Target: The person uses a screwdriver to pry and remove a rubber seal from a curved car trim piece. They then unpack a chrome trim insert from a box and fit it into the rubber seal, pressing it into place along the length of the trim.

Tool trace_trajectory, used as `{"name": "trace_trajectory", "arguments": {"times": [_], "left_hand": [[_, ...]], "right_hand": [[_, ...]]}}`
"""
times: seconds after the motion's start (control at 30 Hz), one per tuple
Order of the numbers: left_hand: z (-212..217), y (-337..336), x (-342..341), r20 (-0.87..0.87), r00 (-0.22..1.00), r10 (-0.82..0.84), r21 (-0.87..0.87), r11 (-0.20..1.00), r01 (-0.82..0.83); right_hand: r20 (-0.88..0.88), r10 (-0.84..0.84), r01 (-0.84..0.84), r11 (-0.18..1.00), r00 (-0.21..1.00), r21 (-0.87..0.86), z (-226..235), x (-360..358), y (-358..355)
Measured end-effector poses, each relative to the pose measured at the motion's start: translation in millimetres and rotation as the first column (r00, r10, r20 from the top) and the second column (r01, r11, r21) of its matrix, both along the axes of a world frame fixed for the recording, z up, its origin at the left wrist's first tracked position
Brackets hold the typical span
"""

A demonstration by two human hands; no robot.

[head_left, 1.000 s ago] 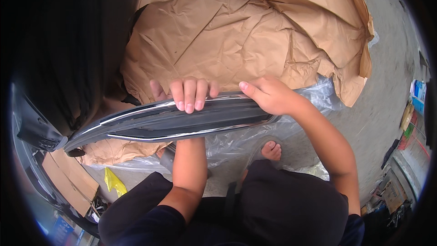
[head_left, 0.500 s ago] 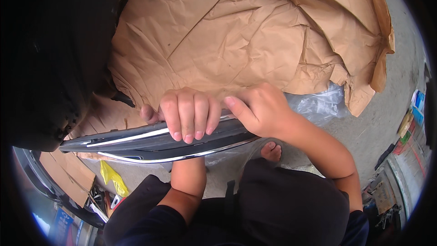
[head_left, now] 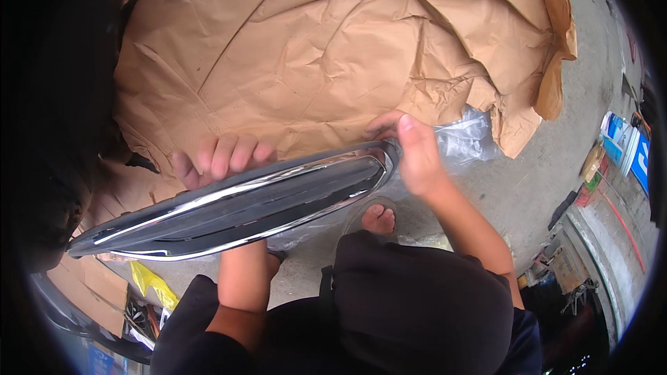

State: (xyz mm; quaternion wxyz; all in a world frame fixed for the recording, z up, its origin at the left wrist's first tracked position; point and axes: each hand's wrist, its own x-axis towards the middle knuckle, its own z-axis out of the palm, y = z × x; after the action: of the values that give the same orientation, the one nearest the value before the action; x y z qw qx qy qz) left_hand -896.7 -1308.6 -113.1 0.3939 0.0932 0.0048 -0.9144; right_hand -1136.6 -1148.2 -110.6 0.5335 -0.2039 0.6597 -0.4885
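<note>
A long black car grille (head_left: 271, 201) with shiny chrome trim lies across in front of me, its left end lower and nearer than its right. My left hand (head_left: 226, 158) reaches up behind it. Its fingers show past the far edge, while the grille hides the palm. At the right end, my right hand (head_left: 415, 153) grips the rounded corner, thumb up and fingers curled behind. The grille's left tip meets a big dark shape (head_left: 55, 167) in deep shadow.
Crumpled brown paper (head_left: 299, 55) spreads beyond the grille, with clear plastic sheeting (head_left: 465, 135) by its near edge. A yellow plastic bag (head_left: 154, 285) and cardboard (head_left: 97, 292) lie to the lower left. My bare foot (head_left: 379, 219) is below the grille. Assorted clutter and a blue-white container (head_left: 625, 146) stand right.
My left hand has gone from lying over the grille's top to behind its far edge. The right hand has shifted to the right end. The grille's face has tilted into view.
</note>
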Motion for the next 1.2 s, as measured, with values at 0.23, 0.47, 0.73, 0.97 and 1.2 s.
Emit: {"name": "trace_trajectory", "arguments": {"times": [0.23,0.47,0.73,0.97,1.2], "left_hand": [[23.2,67.0,58.7,0.963,0.021,0.267,-0.121,0.366,0.923],[199.5,4.7,2.1,0.785,0.614,0.081,-0.418,-0.662,0.622],[109.6,-37.7,-177.0,0.96,-0.2,0.198,0.277,-0.785,0.554],[62.4,-20.7,-161.8,0.685,-0.61,-0.399,0.27,-0.639,0.72],[109.6,1.3,-131.8,0.847,-0.4,-0.35,0.113,-0.616,0.779]], "right_hand": [[-0.514,0.291,-0.074,0.913,0.807,0.4,25.8,13.5,67.0],[0.201,-0.252,0.116,0.848,0.947,0.517,33.2,59.9,73.8],[0.412,-0.503,0.222,0.796,0.76,0.563,42.1,58.1,65.6],[0.506,-0.646,0.456,0.762,0.571,0.459,41.4,78.3,70.7],[0.352,-0.148,-0.05,0.867,0.924,0.496,83.5,37.9,96.6]]}}
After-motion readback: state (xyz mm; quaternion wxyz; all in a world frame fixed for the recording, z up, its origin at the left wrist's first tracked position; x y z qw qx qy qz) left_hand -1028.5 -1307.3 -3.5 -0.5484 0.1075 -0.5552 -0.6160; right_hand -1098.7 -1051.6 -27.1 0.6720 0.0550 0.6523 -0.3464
